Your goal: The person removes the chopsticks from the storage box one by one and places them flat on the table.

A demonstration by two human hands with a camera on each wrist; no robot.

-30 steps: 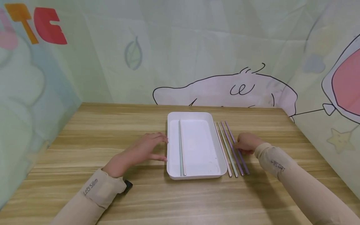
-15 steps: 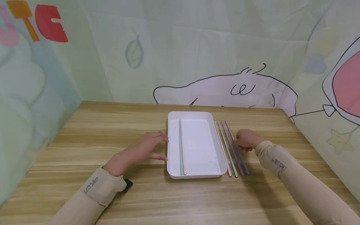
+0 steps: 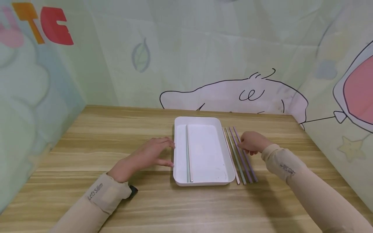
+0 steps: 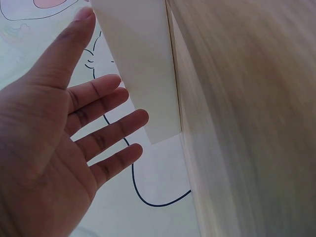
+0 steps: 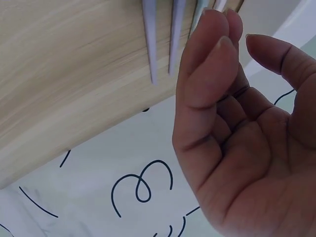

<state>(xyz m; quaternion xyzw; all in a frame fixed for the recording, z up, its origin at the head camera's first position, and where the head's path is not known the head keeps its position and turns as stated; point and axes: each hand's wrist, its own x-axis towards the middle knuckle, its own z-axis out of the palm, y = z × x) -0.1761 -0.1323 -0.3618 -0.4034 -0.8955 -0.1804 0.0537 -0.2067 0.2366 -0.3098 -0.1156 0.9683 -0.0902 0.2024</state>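
Note:
A white tray (image 3: 204, 119) lies mid-table with one pale green straw (image 3: 187, 152) along its left inner wall. Right of the tray, several straws (image 3: 237, 161) lie side by side: a pinkish one, a green one and two purple ones. My left hand (image 3: 163, 152) rests with straight fingers against the tray's left wall; the left wrist view shows this left hand (image 4: 74, 133) spread beside the tray wall (image 4: 143, 64). My right hand (image 3: 244, 146) hovers over the purple straws, fingers loosely curled. In the right wrist view the right hand (image 5: 242, 37) holds nothing, close to the purple straws (image 5: 149, 44).
The wooden table (image 3: 102, 136) is enclosed on the left, back and right by printed cloth walls (image 3: 204, 48). A small dark object (image 3: 132, 191) sits under my left wrist. The table's right edge (image 3: 309, 136) runs close to the straws.
My right hand has slid a little farther back and to the left along the purple straws. The left hand, the tray and the straws have stayed where they were.

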